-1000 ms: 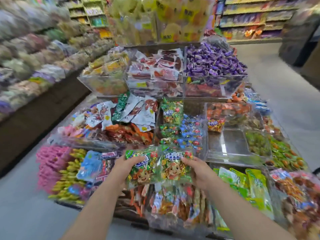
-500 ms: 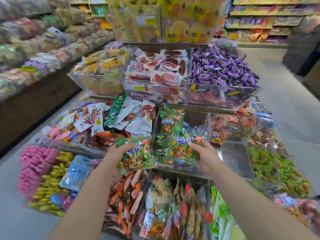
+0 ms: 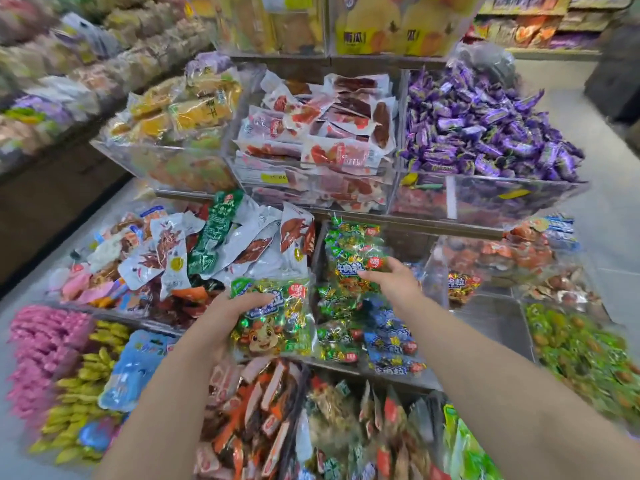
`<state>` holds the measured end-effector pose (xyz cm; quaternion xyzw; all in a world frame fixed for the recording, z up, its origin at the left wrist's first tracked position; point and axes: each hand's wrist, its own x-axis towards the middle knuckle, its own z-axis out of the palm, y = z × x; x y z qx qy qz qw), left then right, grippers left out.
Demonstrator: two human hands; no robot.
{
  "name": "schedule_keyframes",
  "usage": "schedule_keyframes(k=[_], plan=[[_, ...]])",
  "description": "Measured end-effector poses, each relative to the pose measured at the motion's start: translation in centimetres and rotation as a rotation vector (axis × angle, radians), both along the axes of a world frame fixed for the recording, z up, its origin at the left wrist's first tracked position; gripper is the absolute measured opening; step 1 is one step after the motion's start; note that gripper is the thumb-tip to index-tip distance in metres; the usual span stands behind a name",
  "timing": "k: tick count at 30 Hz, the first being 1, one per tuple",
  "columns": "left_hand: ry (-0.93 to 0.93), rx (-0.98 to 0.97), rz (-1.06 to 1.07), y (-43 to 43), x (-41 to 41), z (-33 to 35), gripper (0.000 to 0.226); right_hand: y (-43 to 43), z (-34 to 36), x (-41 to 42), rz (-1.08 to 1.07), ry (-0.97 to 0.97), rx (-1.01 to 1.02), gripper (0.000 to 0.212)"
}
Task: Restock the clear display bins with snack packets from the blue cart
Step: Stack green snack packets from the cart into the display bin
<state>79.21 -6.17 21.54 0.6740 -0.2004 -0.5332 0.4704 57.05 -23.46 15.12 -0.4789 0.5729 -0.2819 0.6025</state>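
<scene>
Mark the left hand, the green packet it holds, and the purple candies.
left hand (image 3: 232,310), head view, back of the hand.
green packet (image 3: 277,318), head view, its printed front.
purple candies (image 3: 485,133), head view, middle of the heap.

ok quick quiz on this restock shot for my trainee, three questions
1. True or false: the left hand holds a green cartoon packet.
2. The wrapped candies piled at the upper right are: A red, B purple, C yellow?
3. Fill in: the right hand reaches over green and ____ packets.

Key: 1 true; 2 B; 3 blue.
</scene>
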Motion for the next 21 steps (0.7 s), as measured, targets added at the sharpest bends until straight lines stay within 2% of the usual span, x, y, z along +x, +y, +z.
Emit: schedule_keyframes(k=[1,2,5,9,17,21], plan=[[0.024,0.0,-0.03,-0.4,0.2,0.3,0.079,-0.3,-0.4,0.5,0.002,-0.002,0.024,0.087],[0.04,0.006,-0.048,-0.8,0.6,0.4,0.088,-0.5,-0.9,0.9,0.015,0.0,0.044,0.085],[0.056,0.02,-0.074,-2.0,1.7,-0.1,0.129,-0.6,-2.2,1.7,0.064,0.06,0.047,0.073],[0.076,-0.009,-0.103,-3.0,2.3,-0.2,0.149,-0.2,-3.0,2.4,0.029,0.176,0.002,0.071],[0.126,-0.025,-0.133,-3.2,2.5,-0.5,0.148,0.8,-2.9,2.6,-0.01,0.255,-0.058,0.087],[0.116,-0.027,-0.138,-3.3,1.7,-0.1,0.145,1.1,-3.0,2.3,0.082,0.378,-0.167,0.071]])
